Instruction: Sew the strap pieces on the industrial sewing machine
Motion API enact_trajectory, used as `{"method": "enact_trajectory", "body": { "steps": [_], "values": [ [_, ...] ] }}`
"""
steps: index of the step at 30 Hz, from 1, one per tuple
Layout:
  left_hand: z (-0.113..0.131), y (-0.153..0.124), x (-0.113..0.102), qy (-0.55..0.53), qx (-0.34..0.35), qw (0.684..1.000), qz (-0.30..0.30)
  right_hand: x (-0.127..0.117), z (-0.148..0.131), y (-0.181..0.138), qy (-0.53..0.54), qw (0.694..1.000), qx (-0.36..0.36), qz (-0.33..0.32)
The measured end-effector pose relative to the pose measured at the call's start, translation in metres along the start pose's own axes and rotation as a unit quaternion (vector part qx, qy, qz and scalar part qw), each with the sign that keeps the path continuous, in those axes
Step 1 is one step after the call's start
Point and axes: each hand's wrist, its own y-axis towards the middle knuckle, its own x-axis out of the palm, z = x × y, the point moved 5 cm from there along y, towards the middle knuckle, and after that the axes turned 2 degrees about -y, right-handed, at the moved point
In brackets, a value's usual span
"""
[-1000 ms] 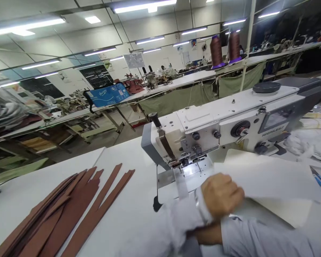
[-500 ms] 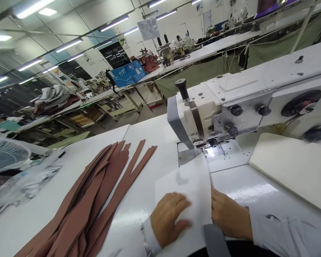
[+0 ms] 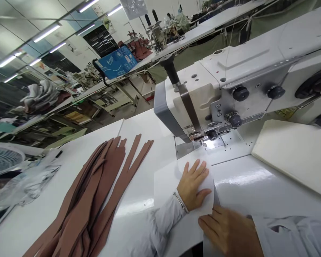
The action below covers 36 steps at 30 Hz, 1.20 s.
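Observation:
A white sheet of material (image 3: 166,182) lies on the table in front of the sewing machine (image 3: 192,103), its far end close to the needle and presser foot (image 3: 203,142). My left hand (image 3: 194,185) rests flat on this sheet, fingers spread toward the needle. At the sheet's right edge, nearer to me, my right hand (image 3: 228,228) has its fingers closed on the border, slightly blurred. A grey strip (image 3: 216,196) shows along that edge, partly hidden by the right hand.
Long brown fabric strips (image 3: 96,185) lie heaped at the left. A thick cream-white slab (image 3: 291,153) sits right of the needle. Farther left are a fan (image 3: 5,160) and clear plastic bags (image 3: 26,185). A blue box (image 3: 116,62) stands on a table behind.
My left hand has moved forward onto the sheet and flattened there. My right hand has slid back along the edge toward me. The view has come closer to the machine.

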Motion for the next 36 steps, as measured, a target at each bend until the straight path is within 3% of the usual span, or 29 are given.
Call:
{"method": "enact_trajectory", "body": {
  "steps": [9, 16, 22, 36],
  "values": [
    [0.016, -0.021, -0.01, -0.011, 0.019, 0.999, -0.048, -0.002, 0.002, 0.002, 0.002, 0.999, -0.013, 0.051],
    [0.021, -0.002, -0.011, 0.028, -0.003, 0.998, 0.055, -0.002, 0.0, 0.001, -0.004, 0.999, -0.026, 0.023],
    [0.024, 0.003, -0.007, 0.033, -0.027, 0.993, 0.107, -0.001, 0.0, 0.0, -0.02, 0.999, -0.038, 0.016],
    [0.034, 0.005, -0.007, 0.052, -0.068, 0.989, 0.119, 0.006, -0.003, -0.004, -0.036, 0.998, -0.046, -0.029]
  ]
}}
